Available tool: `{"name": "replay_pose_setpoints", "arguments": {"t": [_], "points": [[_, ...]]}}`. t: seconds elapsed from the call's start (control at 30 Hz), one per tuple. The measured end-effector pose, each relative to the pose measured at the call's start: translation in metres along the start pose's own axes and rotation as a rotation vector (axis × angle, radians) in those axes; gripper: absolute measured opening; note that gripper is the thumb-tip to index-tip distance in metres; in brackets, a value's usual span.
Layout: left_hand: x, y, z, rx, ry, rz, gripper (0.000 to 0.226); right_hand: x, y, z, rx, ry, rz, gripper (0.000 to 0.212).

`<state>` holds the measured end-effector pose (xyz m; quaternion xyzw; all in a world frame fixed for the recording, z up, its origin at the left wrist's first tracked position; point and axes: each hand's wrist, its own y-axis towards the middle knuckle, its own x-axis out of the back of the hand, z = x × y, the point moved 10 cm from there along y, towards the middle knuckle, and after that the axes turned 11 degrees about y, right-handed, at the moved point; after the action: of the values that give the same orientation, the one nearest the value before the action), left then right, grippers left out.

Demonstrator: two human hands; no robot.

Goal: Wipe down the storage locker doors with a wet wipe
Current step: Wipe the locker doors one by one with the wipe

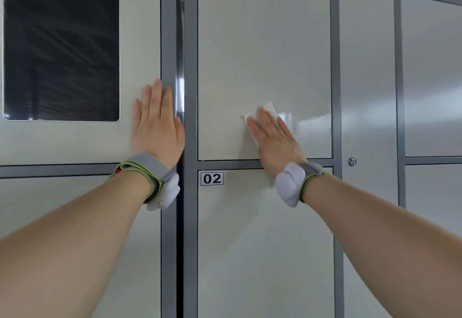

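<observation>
wet wipe (269,109): thin, limp, light, judged prone to bunching | pressed flat on locker door (262,42), above-right of 02 label (212,178) | best driven under flat fingers, not pinched | right hand (275,140) laid flat on it | left hand (157,127) spread flat, nothing held, above-left of label

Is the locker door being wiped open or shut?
Shut: the pale grey metal locker door lies flush within its dark grey frame.
</observation>
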<state>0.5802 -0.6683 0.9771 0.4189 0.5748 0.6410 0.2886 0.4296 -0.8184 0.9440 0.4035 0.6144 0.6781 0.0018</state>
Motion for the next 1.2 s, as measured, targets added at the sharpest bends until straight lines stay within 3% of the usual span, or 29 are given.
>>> {"name": "replay_pose_setpoints", "arguments": {"t": [0.17,0.33,0.53,0.67,0.77,1.0,1.2], "points": [[-0.016,-0.014,-0.017,-0.057,0.007,-0.016,0.06,-0.012,-0.02,0.01,0.146,0.154,0.059,0.081],[-0.025,-0.022,-0.025,-0.057,0.086,-0.085,0.06,-0.03,-0.051,-0.005,0.269,0.148,0.042,0.077],[-0.025,-0.024,-0.027,-0.071,0.15,-0.111,0.058,-0.011,-0.032,-0.027,0.151,0.179,-0.098,0.066],[-0.024,-0.025,-0.027,-0.066,0.161,-0.133,0.058,-0.007,-0.018,-0.026,0.133,0.196,-0.099,0.059],[-0.025,-0.025,-0.026,-0.065,0.162,-0.137,0.058,-0.015,-0.028,-0.019,0.19,0.203,-0.145,0.059],[-0.025,-0.027,-0.027,-0.074,0.154,-0.14,0.058,-0.036,-0.063,-0.033,0.253,0.145,-0.08,0.059],[-0.026,-0.027,-0.027,-0.08,0.17,-0.146,0.058,-0.011,-0.037,-0.059,0.023,0.203,-0.137,0.061]]}}
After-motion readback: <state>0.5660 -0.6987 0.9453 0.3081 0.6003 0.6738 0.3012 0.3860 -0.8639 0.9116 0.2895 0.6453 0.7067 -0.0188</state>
